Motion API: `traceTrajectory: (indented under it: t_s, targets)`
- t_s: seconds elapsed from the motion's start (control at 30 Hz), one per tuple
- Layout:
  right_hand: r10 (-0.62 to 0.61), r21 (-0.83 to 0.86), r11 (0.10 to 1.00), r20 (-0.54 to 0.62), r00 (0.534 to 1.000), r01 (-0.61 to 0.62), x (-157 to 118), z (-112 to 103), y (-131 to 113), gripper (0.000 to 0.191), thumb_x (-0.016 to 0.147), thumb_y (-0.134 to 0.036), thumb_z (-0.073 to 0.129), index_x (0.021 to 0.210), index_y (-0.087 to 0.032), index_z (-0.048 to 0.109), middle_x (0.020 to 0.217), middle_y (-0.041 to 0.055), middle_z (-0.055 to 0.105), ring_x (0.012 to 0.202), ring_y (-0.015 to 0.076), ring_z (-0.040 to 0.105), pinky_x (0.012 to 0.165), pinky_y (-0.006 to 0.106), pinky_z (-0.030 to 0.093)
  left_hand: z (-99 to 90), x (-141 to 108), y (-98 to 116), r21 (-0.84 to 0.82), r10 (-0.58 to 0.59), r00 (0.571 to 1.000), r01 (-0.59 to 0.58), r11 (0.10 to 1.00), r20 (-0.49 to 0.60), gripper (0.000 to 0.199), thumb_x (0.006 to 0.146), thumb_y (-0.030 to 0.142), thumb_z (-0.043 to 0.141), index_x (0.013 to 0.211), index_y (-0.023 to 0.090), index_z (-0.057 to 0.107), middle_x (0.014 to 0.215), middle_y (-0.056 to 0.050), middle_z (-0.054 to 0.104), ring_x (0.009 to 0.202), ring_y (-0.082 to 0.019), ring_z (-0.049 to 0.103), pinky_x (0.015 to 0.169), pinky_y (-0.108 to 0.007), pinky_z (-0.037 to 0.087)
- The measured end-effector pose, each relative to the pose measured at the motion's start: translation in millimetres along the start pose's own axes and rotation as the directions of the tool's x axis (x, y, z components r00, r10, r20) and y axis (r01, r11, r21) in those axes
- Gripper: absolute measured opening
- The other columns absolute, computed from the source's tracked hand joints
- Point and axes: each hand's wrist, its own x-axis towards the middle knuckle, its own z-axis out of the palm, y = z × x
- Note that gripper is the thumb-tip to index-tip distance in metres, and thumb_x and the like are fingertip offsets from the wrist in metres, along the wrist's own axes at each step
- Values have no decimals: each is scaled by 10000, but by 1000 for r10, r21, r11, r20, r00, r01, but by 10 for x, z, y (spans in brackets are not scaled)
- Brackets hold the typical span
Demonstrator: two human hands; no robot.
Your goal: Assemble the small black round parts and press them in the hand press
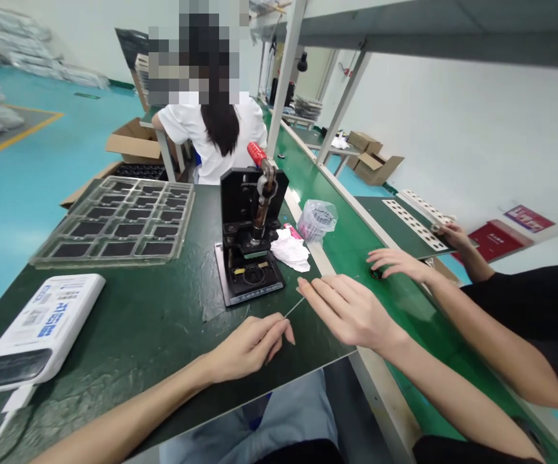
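A thin, pale, rod-like strand spans the small gap between my hands above the green table. My left hand is closed, with its fingertips pinched at the strand's lower end. Over the table's right edge, my right hand has its fingers pressed together at the upper end; its thumb is hidden. Just beyond them stands a black toggle-clamp press with a red handle. A round outline shows on its base. White crumpled tissue lies beside the press.
A clear compartment tray with dark pads lies left, behind a white power bank with a cable. A plastic bag sits on the green belt. A co-worker's hand touches a black ring. Another person sits ahead.
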Motion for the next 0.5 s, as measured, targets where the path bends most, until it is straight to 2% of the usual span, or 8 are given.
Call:
traceTrajectory:
  t_s: [0.1, 0.2, 0.23, 0.3, 0.37, 0.4, 0.43, 0.5]
  targets:
    - [75, 79, 994, 11, 997, -76, -195, -19, -35, 349, 1008, -53, 470, 1321, -68, 625, 951, 140, 745, 848, 243, 699, 691, 361, 572, -37, -14, -22, 36, -35, 999, 35, 999, 6, 496, 1094, 536, 285, 969, 202, 630, 615, 43, 484, 540, -118, 444, 577, -251, 369]
    - [303, 344, 895, -6, 953, -283, -374, -29, -182, 463, 984, -52, 543, 1437, -149, 549, 1040, 118, 736, 931, 234, 704, 800, 374, 601, -45, -39, -53, 47, -68, 997, 66, 997, 33, 504, 1091, 560, 272, 1005, 217, 632, 615, 45, 470, 557, -126, 458, 594, -250, 376]
    - [416, 455, 810, 1, 910, -371, -421, -26, -257, 497, 976, -54, 562, 1455, -181, 529, 1056, 107, 731, 939, 224, 701, 817, 371, 605, -49, -48, -62, 50, -74, 996, 72, 996, 41, 503, 1091, 562, 265, 1019, 223, 628, 617, 45, 469, 563, -128, 464, 602, -249, 381]
    - [622, 647, 558, 89, 778, -520, -494, 0, -437, 479, 970, -81, 583, 1427, -219, 541, 1038, 80, 720, 899, 196, 693, 796, 341, 608, -59, -61, -75, 63, -76, 995, 72, 995, 61, 485, 1095, 551, 261, 1046, 234, 625, 622, 47, 470, 571, -130, 470, 614, -246, 385]
    - [724, 755, 266, 254, 641, -599, -546, 55, -638, 398, 979, -138, 587, 1366, -230, 577, 960, 45, 704, 805, 161, 674, 736, 294, 602, -70, -69, -81, 84, -66, 994, 58, 995, 88, 457, 1102, 521, 263, 1073, 246, 626, 634, 47, 484, 580, -130, 482, 626, -241, 388]
    - [726, 781, 137, 339, 598, -610, -565, 91, -738, 371, 985, -174, 592, 1350, -233, 587, 915, 27, 690, 755, 145, 658, 699, 270, 593, -72, -70, -82, 100, -58, 993, 48, 994, 106, 442, 1105, 505, 267, 1085, 250, 628, 645, 45, 500, 588, -128, 493, 634, -238, 391]
    - [705, 798, 37, 406, 581, -601, -581, 127, -832, 358, 986, -206, 604, 1343, -235, 595, 870, 10, 672, 711, 132, 639, 663, 249, 579, -72, -71, -81, 119, -49, 990, 33, 992, 129, 430, 1108, 488, 273, 1091, 251, 631, 656, 43, 519, 592, -126, 501, 639, -236, 391]
    - [642, 828, -59, 460, 614, -558, -597, 184, -972, 367, 983, -243, 622, 1350, -239, 612, 826, -6, 647, 673, 119, 607, 619, 228, 550, -66, -71, -77, 167, -6, 982, -26, 986, 189, 402, 1110, 452, 298, 1088, 245, 641, 700, 33, 576, 609, -121, 526, 646, -236, 386]
